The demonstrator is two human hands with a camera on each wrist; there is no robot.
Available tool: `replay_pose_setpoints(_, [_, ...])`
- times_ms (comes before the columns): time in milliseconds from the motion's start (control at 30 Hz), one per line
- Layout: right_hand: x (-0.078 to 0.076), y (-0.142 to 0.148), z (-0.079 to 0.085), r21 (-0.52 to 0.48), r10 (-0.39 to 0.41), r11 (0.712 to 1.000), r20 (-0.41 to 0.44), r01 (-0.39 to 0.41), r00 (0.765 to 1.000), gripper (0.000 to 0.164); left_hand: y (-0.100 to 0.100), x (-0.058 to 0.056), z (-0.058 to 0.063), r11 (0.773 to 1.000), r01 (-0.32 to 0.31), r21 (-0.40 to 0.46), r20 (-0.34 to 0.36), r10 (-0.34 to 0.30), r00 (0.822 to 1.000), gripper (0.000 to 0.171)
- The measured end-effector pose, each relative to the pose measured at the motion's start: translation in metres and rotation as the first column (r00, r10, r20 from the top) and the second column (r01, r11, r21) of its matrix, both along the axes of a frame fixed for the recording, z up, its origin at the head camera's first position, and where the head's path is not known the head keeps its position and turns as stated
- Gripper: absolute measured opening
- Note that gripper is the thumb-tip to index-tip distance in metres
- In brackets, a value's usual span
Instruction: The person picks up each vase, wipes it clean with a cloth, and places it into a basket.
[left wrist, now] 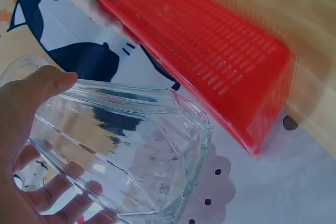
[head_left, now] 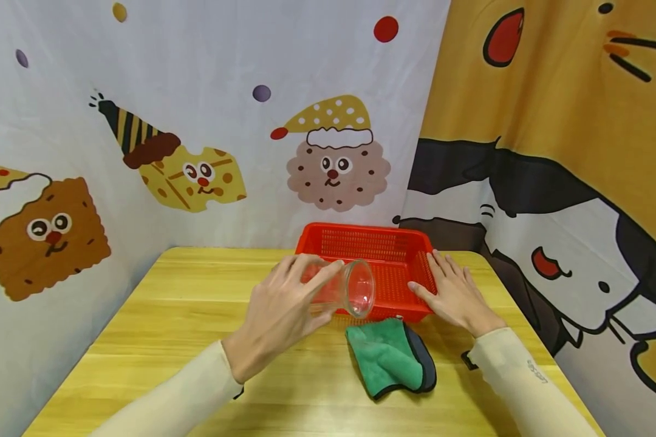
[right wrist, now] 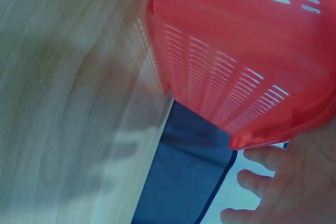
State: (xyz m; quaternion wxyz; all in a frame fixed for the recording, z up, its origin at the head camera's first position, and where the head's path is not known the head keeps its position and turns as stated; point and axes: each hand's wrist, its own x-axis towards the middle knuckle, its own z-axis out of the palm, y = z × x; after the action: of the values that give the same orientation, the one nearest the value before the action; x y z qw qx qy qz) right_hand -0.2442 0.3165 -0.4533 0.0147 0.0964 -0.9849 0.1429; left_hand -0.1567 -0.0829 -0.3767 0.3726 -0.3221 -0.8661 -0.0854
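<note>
My left hand (head_left: 281, 303) grips a clear glass jar (head_left: 359, 290), held on its side above the near left part of a red plastic basket (head_left: 361, 228). In the head view the jar's round mouth points right. Its faceted body and thick base (left wrist: 191, 169) show in the left wrist view, with the thumb on one side and the fingers round the other. My right hand (head_left: 458, 296) rests at the basket's right rim, fingers extended and spread, thumb over the inner side. Perforated basket walls (right wrist: 226, 87) fill much of the right wrist view.
A folded green cloth (head_left: 388, 358) with dark edging lies on the wooden table (head_left: 197, 315) just in front of the basket. Behind the table hangs a white curtain (head_left: 208, 73) with cartoon prints, and a yellow one (head_left: 470, 103) hangs at the right.
</note>
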Motion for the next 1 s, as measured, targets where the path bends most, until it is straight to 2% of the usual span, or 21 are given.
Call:
replay_pose_setpoints(267, [-0.002,0.002,-0.004,-0.001,0.001,1.000,-0.011,-0.001,1.000,0.113,0.017,-0.026,-0.001,0.998,0.005,-0.057,0.006,-0.005,1.000,0.077])
replay_pose_setpoints(400, [-0.003,0.002,-0.004,-0.001,0.005,1.000,-0.023,-0.005,1.000,0.113,0.023,-0.037,-0.002,0.997,-0.012,-0.076,-0.013,0.011,1.000,0.077])
replay_pose_setpoints(600, [-0.002,0.001,-0.004,-0.005,0.003,1.000,-0.010,-0.003,1.000,0.113,0.031,-0.054,-0.005,0.994,-0.035,-0.107,-0.001,0.035,0.999,0.079])
replay_pose_setpoints(833, [-0.001,0.001,-0.004,-0.009,-0.004,1.000,-0.006,0.004,1.000,0.113,0.044,-0.075,-0.003,0.981,-0.078,-0.179,0.073,0.092,0.993,0.083])
replay_pose_setpoints(1000, [-0.002,0.001,-0.004,-0.006,-0.004,1.000,-0.007,0.004,1.000,0.112,0.056,-0.091,-0.002,0.965,-0.117,-0.235,0.152,0.155,0.976,0.082])
